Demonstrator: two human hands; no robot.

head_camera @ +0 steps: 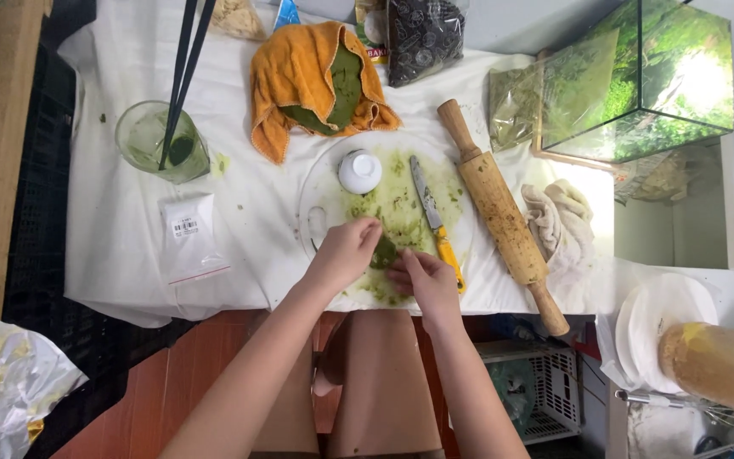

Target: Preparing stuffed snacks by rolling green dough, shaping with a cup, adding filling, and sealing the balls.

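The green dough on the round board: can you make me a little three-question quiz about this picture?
1. True or false: both hands touch the green dough.
2. Which lies right of the knife: A) glass, B) rolling pin, C) small packet?
3. Fill in: the small white bowl sits upside down on the round ____.

Key:
1. True: the left hand and right hand both press on it.
2. B, the rolling pin.
3. Board.

head cam | looks steeply down | near | over white-clothed table
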